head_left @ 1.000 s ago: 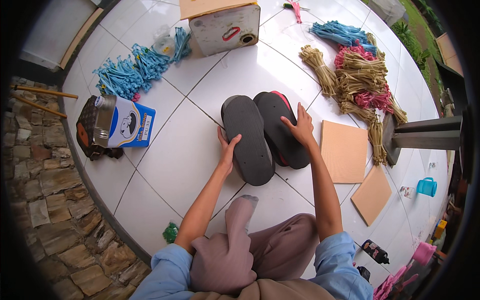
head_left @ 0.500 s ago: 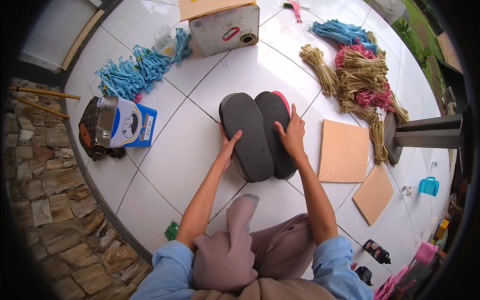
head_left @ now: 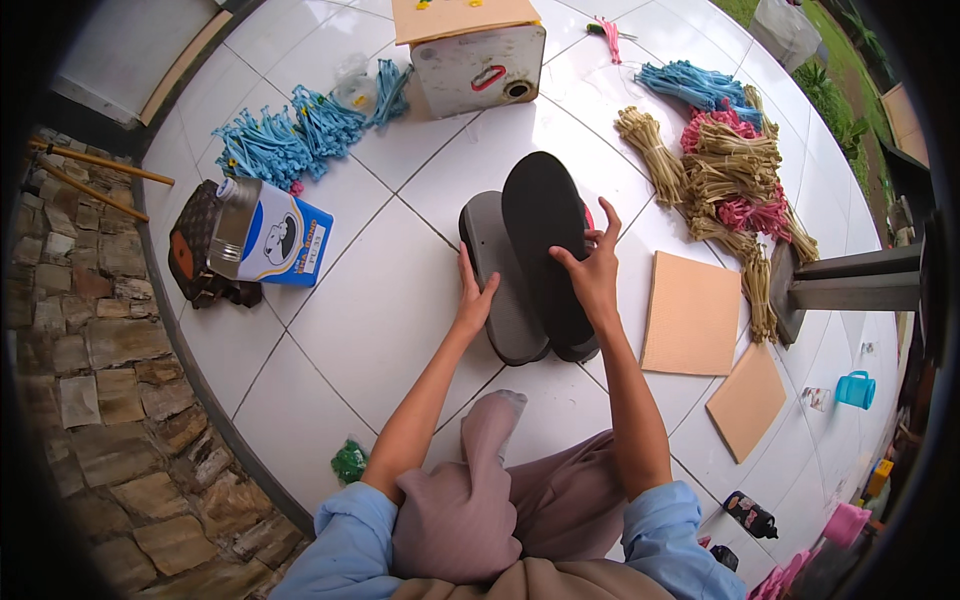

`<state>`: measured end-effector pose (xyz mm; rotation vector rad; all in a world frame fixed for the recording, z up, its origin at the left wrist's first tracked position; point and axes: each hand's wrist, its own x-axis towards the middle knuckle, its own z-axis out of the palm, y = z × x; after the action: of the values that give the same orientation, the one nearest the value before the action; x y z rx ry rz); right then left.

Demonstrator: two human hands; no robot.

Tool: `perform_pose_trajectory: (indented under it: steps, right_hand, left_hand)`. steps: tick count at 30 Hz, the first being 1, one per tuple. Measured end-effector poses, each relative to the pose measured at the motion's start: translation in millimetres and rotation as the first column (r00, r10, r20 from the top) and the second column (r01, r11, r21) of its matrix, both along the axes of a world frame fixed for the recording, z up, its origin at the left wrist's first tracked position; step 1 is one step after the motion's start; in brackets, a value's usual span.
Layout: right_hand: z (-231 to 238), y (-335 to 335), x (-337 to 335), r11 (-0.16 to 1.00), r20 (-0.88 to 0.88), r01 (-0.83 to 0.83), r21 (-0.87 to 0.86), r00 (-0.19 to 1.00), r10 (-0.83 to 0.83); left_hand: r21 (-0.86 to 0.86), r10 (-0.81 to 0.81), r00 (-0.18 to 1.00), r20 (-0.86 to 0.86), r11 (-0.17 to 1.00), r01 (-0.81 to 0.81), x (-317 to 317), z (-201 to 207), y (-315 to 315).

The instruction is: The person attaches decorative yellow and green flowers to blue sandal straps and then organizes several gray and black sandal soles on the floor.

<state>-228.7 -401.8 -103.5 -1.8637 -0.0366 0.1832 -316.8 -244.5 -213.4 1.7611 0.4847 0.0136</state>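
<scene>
My right hand (head_left: 592, 268) grips a long black sandal sole (head_left: 540, 225) by its right edge, the thumb on its face and the index finger raised. This sole is tilted over a grey sole (head_left: 505, 285) to its left and hides part of it. My left hand (head_left: 474, 295) holds the grey sole at its left edge, thumb along the near face; its other fingers are partly hidden. Behind the black sole a bit of red shows at the right. Another dark sole's lower end (head_left: 578, 352) shows beneath.
Blue strap bundles (head_left: 290, 135) and a blue-white tin (head_left: 275, 235) stand left. A metal can (head_left: 475, 75) is ahead. Tan, blue and pink strap bundles (head_left: 725, 150) lie right, above two beige sheets (head_left: 690, 315). A turquoise mug (head_left: 855, 390) and a black bottle (head_left: 750, 515) lie further right.
A black sole has shifted to the right and up, now tilted in my right hand. A grey face shows at the left where a ribbed black one was. The whole view has shifted slightly.
</scene>
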Motion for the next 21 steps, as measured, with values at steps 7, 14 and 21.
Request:
perform_pose_trajectory:
  steps: [7,14,21]
  right_hand:
    - [-78.9,-70.1,31.5,0.901,0.054,-0.082,-0.426,0.992,0.116]
    - [-88.1,-72.0,22.0,0.953,-0.373,-0.299,-0.051,0.891,0.26]
    - [-79.6,-54.2,4.2,0.933,-0.401,-0.36,0.024,0.851,0.339]
  left_hand:
    - [-0.357,0.06,0.99,-0.127,0.929,-0.102,9.4,12.8,-3.2]
    - [-0.471,-0.049,0.992,-0.112,0.882,-0.01,20.6,18.0,10.4]
    - [-0.503,-0.003,0.985,-0.173,0.86,-0.086,16.2,23.4,14.3]
